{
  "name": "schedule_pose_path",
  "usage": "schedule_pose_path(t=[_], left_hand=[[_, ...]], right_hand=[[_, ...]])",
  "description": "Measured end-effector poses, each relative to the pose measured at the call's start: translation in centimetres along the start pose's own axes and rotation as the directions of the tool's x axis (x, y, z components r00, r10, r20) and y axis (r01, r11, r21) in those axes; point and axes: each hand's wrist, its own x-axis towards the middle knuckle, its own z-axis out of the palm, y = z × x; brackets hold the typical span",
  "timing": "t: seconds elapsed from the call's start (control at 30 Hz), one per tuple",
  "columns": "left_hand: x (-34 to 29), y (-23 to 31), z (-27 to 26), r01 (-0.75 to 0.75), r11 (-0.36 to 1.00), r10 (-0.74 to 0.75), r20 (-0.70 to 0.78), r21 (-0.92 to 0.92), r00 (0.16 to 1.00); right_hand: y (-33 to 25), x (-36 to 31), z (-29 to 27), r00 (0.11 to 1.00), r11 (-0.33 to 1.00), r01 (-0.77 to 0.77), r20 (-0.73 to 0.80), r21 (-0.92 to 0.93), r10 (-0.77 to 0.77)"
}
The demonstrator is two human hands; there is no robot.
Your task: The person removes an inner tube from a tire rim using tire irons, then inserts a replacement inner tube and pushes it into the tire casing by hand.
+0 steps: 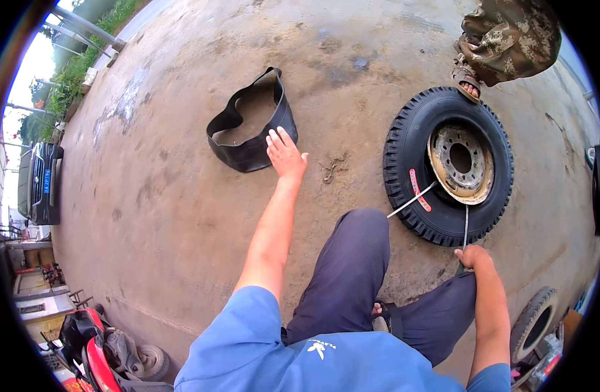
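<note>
A big black truck tyre (404, 144) lies flat on the ground to the right, with a rusty, pale steel rim (483, 186) in its middle. My right hand (475, 257) is closed round the near end of a tyre lever (466, 225), whose far end goes in at the rim's edge. A second tyre lever (412, 199) slants across the sidewall, its inner end at the rim, with no hand on it. My left hand (287, 153) is stretched out, fingers extended, by a loose black rubber tyre flap (248, 155); whether they touch I cannot tell.
A person in camouflage trousers (512, 42) stands at the tyre's far edge, one sandalled foot (468, 86) close against it. Another tyre (534, 323) is at lower right. A red motorcycle (101, 366) stands lower left, and a dark car (42, 183) farther left. Stained concrete (169, 215) spreads between.
</note>
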Motion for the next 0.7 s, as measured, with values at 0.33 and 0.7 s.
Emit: schedule_pose_path(t=[0.33,0.7], left_hand=[[10.7,-10.8,-0.6,0.014,0.997,-0.016,0.032,0.077,0.999],[29.3,-6.1,-38.0,0.125,0.839,-0.023,0.195,-0.529,0.981]], right_hand=[[-1.1,-1.8,-0.6,0.999,0.950,-0.006,-0.045,0.311,0.021],[-16.3,-15.8,-8.9,0.641,-0.051,0.691,-0.644,0.721,-0.418]])
